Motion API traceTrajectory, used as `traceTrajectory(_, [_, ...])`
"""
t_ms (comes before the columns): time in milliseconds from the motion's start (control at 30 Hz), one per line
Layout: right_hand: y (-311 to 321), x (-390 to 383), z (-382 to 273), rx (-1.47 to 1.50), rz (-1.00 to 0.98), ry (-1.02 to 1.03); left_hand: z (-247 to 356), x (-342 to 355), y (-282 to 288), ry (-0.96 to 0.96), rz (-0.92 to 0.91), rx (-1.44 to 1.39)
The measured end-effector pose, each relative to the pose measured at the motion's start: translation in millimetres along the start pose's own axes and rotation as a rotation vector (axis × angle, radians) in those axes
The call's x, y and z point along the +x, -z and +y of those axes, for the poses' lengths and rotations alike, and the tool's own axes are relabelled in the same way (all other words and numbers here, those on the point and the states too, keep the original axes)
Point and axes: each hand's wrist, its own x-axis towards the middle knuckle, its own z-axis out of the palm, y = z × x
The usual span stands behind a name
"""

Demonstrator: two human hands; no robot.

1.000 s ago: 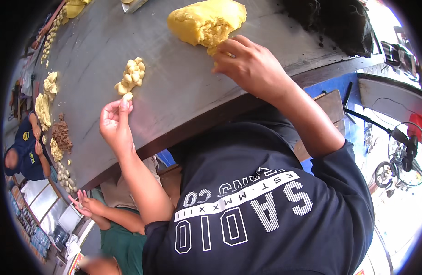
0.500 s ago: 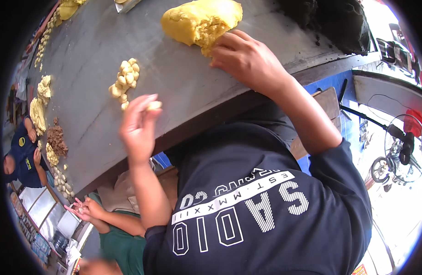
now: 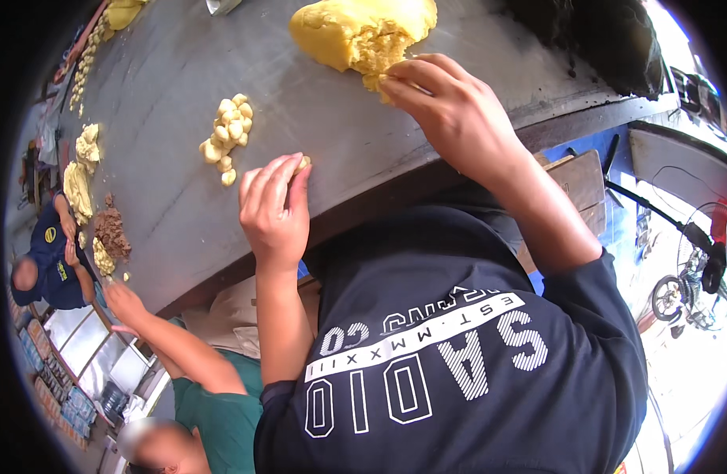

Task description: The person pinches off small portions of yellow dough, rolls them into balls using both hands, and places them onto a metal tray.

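Note:
A big lump of yellow dough [image 3: 336, 35] lies at the far side of the metal-grey table, its front torn and crumbly. My right hand [image 3: 458, 110] is closed at that torn edge, fingertips pinching a bit of the dough. Nearer to me, my left hand [image 3: 275, 207] hovers at the table's front part, its fingers curled around a small dough ball [image 3: 302, 164] that shows between thumb and fingertips. Just beyond it sits a heap of pale yellow dough balls [image 3: 229, 130], with one ball at its near end.
A black covered mass [image 3: 593, 35] rests at the table's far right. Along the left are pale dough pieces [image 3: 77, 189], brown crumbly filling [image 3: 111, 231] and a row of small balls [image 3: 83, 75]. Two co-workers, one in a green shirt [image 3: 217, 419], work at the left.
My left hand has come down closer to the table with the dough ball. My right hand stays at the torn dough. The green-shirted co-worker's arms have reached forward, and the view has shifted slightly.

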Motion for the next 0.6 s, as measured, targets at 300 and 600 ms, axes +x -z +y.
traceTrajectory(300, [-2.4, 0.6, 6.6, 0.184, -0.039, -0.031, 11.0, -3.7, 8.7, -0.011, -0.11, 0.147])
traceTrajectory(600, [-1.6, -15.6, -8.7, 0.08, 0.045, -0.122, 13.3, 102.0, -7.8, -0.303, 0.045, 0.301])
